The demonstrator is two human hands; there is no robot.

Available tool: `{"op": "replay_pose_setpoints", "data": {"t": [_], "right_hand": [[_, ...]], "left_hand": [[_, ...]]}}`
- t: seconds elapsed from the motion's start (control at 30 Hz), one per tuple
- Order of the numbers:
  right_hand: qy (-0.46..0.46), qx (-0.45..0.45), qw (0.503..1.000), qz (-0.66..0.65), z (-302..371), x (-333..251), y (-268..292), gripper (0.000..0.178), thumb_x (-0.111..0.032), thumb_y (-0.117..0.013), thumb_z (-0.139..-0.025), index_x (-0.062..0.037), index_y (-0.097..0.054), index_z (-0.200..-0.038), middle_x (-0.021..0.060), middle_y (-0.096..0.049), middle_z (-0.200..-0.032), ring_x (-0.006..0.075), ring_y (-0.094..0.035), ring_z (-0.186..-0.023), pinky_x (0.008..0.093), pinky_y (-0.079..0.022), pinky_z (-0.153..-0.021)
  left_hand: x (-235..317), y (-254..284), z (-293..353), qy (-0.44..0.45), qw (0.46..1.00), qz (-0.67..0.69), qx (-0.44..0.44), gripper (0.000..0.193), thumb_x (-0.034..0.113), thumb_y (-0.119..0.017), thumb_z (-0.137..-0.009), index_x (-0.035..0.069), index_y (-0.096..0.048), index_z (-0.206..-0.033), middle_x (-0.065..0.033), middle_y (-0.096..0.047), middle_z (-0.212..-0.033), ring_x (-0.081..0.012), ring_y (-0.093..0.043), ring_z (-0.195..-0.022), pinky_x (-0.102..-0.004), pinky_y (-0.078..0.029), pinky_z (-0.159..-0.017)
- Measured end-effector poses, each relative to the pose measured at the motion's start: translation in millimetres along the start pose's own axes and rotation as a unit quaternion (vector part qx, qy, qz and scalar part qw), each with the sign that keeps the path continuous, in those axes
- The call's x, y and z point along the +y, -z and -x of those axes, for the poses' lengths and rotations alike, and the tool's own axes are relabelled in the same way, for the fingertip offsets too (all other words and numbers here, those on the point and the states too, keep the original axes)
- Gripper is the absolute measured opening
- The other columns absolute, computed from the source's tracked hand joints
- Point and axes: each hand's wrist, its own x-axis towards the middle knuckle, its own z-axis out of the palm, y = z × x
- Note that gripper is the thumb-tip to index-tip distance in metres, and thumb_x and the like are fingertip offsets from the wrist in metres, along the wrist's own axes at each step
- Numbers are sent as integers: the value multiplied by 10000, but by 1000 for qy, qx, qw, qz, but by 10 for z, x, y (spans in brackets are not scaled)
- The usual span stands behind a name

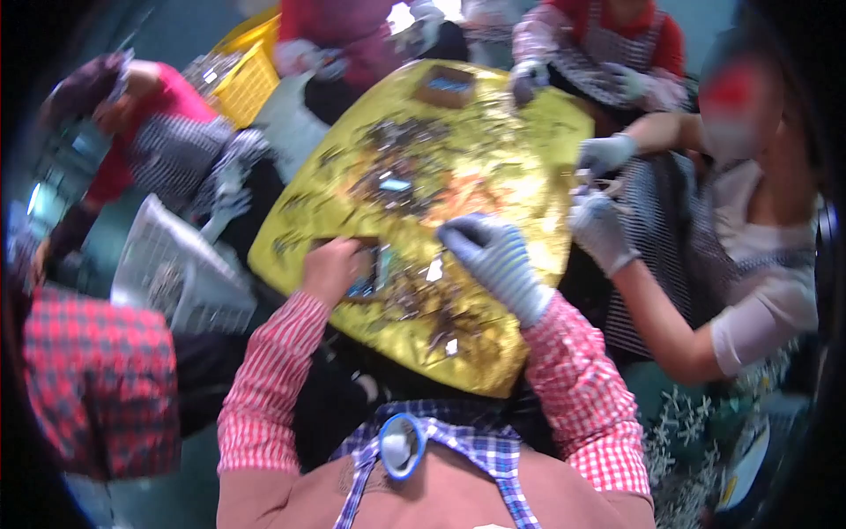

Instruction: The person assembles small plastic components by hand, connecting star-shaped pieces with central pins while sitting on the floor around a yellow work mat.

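Note:
My bare left hand (pixel 336 268) has its fingers curled over the left side of a small dark tray (pixel 382 280) with blue pieces in it. Its fingertips are blurred, so what they pinch is hidden. In a striped grey-blue work glove, my right hand (pixel 495 261) hovers over the yellow-covered table (pixel 414 97), fingers pressed together; anything between them is too small to make out. Below and between both hands lies a loose pile of small dark and brownish pieces (pixel 441 309). Another dark heap (pixel 401 172) with a pale blue piece lies beyond them.
People sit around the table; a gloved co-worker (pixel 608 212) is close on the right. A second dark tray (pixel 447 86) sits at the far edge. At left stand a white basket (pixel 211 300) and a yellow crate (pixel 251 84). Pale branching pieces (pixel 683 432) lie at lower right.

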Motion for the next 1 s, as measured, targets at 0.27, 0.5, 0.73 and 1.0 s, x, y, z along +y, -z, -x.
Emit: {"op": "replay_pose_setpoints", "data": {"t": [0.27,0.5,0.73,1.0], "right_hand": [[-22,23,996,78,64,-104,354,245,-317,-701,-872,-77,-725,-920,119,-683,-817,265,-674,-727,362,-530,-671],[3,31,999,45,-53,-120,246,211,-262,-692,-857,-73,-723,-947,133,-698,-842,282,-684,-787,375,-533,-709],[-92,53,980,-168,-16,-80,422,148,-38,-673,-880,4,-663,-1022,30,-672,-869,108,-621,-762,246,-491,-678],[-110,16,974,-195,1,-107,234,154,-108,-688,-907,-23,-675,-1035,21,-687,-893,73,-623,-751,208,-501,-659]], "left_hand": [[376,-180,-477,5,991,-114,-74,184,235,-684,-806,57,-688,-759,-155,-662,-754,-339,-659,-710,-450,-518,-642],[168,13,-407,-35,998,-30,-41,113,184,-679,-763,76,-672,-731,-117,-664,-766,-318,-664,-704,-438,-522,-629],[237,-171,-600,-51,990,-2,-132,168,100,-561,-824,93,-700,-919,-143,-684,-862,-325,-696,-805,-456,-560,-693],[171,-62,-358,-70,994,22,-81,73,97,-621,-753,28,-621,-779,-148,-636,-794,-336,-665,-780,-431,-528,-658]]}}
